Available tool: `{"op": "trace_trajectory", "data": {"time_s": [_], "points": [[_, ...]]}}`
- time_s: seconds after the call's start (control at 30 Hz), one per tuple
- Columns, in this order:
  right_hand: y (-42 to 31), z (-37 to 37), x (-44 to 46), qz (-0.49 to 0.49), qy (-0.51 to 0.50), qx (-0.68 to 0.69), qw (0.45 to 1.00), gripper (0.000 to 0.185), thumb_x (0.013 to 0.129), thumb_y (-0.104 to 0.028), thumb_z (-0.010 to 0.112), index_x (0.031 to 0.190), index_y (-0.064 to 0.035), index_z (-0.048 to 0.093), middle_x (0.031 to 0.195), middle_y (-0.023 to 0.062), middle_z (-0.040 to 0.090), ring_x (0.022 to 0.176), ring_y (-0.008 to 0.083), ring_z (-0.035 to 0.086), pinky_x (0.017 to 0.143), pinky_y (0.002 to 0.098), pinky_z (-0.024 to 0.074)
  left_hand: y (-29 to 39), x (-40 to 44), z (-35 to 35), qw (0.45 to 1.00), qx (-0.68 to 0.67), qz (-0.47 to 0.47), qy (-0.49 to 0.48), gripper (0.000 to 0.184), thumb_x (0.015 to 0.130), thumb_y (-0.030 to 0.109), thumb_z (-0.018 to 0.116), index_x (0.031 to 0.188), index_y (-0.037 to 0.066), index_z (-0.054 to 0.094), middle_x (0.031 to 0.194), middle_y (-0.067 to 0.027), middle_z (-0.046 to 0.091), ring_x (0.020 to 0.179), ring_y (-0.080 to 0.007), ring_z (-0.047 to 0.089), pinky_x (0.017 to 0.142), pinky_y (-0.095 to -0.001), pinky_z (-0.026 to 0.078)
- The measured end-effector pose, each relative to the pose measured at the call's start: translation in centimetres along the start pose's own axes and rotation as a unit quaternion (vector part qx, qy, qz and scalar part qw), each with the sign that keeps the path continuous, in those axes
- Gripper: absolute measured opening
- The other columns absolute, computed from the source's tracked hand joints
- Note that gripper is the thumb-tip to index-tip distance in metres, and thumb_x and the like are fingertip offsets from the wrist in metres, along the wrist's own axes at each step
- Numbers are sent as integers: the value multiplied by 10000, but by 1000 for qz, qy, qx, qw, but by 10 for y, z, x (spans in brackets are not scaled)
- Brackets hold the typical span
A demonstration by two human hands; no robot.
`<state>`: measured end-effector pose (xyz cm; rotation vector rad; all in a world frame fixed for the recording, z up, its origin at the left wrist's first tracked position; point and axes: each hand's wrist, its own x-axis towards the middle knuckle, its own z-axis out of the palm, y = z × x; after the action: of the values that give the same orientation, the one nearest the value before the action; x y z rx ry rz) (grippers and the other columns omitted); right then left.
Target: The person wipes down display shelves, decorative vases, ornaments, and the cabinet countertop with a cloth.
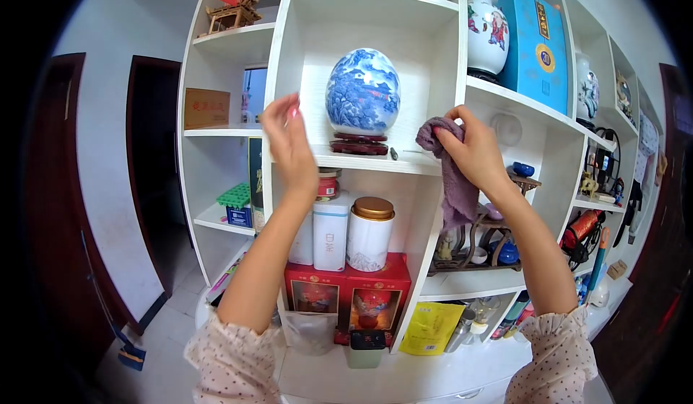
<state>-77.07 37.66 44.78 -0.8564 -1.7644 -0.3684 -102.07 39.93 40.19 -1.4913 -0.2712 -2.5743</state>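
Note:
A blue-and-white egg-shaped porcelain piece (362, 92) stands upright on a dark red wooden base (359, 144) on the middle shelf (415, 160). My left hand (290, 143) is raised to the left of the porcelain, apart from it, with its fingers stretched and nothing held. To the right, my right hand (473, 148) pinches a purple-grey cloth (459, 187) that hangs down in front of the shelf divider. A small dark object (393, 154) lies by the base.
Below are a white tin (330, 234), a gold-lidded canister (370, 234) and red boxes (375, 292). At the upper right, a figured vase (486, 32) stands beside a tall blue box (533, 50). A wooden rack (473, 249) holds small pots at the lower right.

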Motion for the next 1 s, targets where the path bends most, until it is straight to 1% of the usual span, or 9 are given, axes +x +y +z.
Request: {"op": "trace_trajectory", "data": {"time_s": [0.13, 0.37, 0.43, 0.63, 0.8, 0.87, 0.9, 0.97, 1.0], "points": [[-11, 21, 10, -47, 5, 106, 993, 227, 803, -232, 613, 926, -46, 573, 639, 181, 613, 615, 343, 616, 575, 409, 464, 28, -33, -65, 994, 107, -21, -12, 274, 980, 215, 402, 1175, 23, 428, 1165, -125, 490, 1130, -196, 475, 976, -348, 377], [-94, 125, 45, -189, -48, -53, 979, 277, 796, -233, 603, 982, -35, 552, 734, 200, 643, 719, 365, 637, 662, 463, 498, 79, -106, -125, 977, 168, -130, -4, 253, 912, 94, 462, 1145, 6, 420, 1108, -99, 461, 1051, -175, 443, 916, -307, 355], [-105, 170, 65, -155, -76, -105, 979, 260, 803, -226, 599, 957, -19, 571, 800, 170, 659, 774, 367, 636, 701, 454, 499, 88, -127, -141, 968, 197, -153, -34, 250, 908, 89, 472, 1144, 30, 413, 1122, -101, 458, 1072, -183, 458, 945, -307, 346], [-97, 255, 93, -7, -287, -86, 954, 346, 765, -184, 569, 1018, 39, 650, 1094, 276, 597, 1054, 391, 582, 919, 420, 460, 127, -179, -210, 941, 295, -159, -50, 283, 827, 4, 520, 1098, 12, 440, 1131, -138, 447, 1031, -216, 462, 860, -313, 399], [-109, 221, 57, -53, -201, -64, 976, 358, 873, -264, 449, 965, 22, 645, 983, 265, 627, 938, 429, 590, 860, 466, 456, 145, -201, -233, 915, 315, -250, 32, 205, 908, 102, 477, 1101, 42, 445, 1105, -82, 468, 1047, -176, 463, 883, -309, 376], [-105, 225, 29, -175, -37, -49, 983, 267, 890, -241, 492, 923, -10, 623, 912, 200, 617, 839, 404, 583, 770, 470, 466, 145, -204, -230, 914, 312, -259, 21, 208, 898, 77, 485, 1098, 36, 445, 1101, -93, 469, 1045, -185, 468, 878, -309, 382], [-105, 225, 18, -168, -50, -47, 983, 267, 890, -241, 492, 923, -10, 623, 912, 200, 617, 839, 404, 583, 770, 470, 466, 143, -206, -229, 915, 308, -259, 14, 210, 892, 63, 489, 1095, 31, 446, 1101, -98, 470, 1043, -189, 470, 871, -309, 390], [-109, 222, 7, -308, 150, 87, 935, 151, 852, -182, 569, 927, -53, 590, 873, 145, 560, 776, 356, 566, 710, 465, 463, 139, -208, -226, 920, 318, -227, -13, 240, 849, -6, 511, 1080, 15, 451, 1094, -107, 474, 1036, -196, 478, 832, -311, 422], [-110, 223, 3, -304, 144, 89, 937, 151, 852, -182, 569, 927, -53, 590, 873, 145, 560, 776, 356, 566, 710, 465, 463, 137, -210, -226, 922, 310, -230, -16, 236, 868, 22, 514, 1094, 27, 445, 1096, -95, 470, 1041, -179, 472, 848, -298, 402]]}}
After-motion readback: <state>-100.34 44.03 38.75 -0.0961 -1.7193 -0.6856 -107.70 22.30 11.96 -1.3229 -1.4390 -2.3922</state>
